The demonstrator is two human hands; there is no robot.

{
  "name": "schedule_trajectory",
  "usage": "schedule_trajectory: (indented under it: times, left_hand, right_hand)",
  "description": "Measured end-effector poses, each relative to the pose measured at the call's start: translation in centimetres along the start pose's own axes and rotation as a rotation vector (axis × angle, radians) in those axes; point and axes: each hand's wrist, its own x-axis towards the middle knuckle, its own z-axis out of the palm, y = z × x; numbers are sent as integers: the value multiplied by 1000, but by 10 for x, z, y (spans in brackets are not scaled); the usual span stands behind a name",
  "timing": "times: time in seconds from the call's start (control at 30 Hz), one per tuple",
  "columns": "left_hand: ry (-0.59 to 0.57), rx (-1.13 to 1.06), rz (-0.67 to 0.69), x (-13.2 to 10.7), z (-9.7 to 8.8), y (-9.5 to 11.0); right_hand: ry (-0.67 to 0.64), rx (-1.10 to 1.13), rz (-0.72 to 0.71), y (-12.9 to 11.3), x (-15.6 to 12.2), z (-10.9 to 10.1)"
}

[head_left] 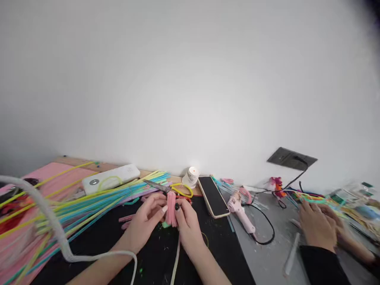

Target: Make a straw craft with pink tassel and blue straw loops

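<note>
A short bundle of pink pipe cleaners (171, 209) stands upright between my two hands, above a black mat (157, 257). My left hand (150, 217) pinches its left side with thumb and fingers. On the other side, my right hand (187, 219) grips it, one dark-painted nail against the pink. Just behind the bundle lie scissors with yellow handles (182, 190), their blades partly over a spread of coloured pipe cleaners (97, 204). Loose pink pieces (127, 218) lie left of my left hand. A small green scrap (166, 225) shows beneath the bundle.
A white device (111, 179), a paper cup (191, 177) and a phone (213, 196) lie along the wall. Right of them is a pink glue gun (242, 214) with a black cord. A co-worker's hands (319, 225) work at right. A white cable (56, 221) crosses the left foreground.
</note>
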Motion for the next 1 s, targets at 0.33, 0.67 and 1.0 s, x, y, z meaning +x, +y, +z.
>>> schedule_trajectory:
  times: [0.33, 0.67, 1.0]
  left_hand:
    - [14, -58, -61, -2, 1, 1]
    - [-20, 58, 23, -7, -1, 5]
    - [21, 140, 99, -4, -6, -1]
  right_hand:
    - [-48, 4, 7, -7, -2, -2]
    - [57, -86, -101, -5, -2, -5]
    - [37, -255, -178, -5, -3, -5]
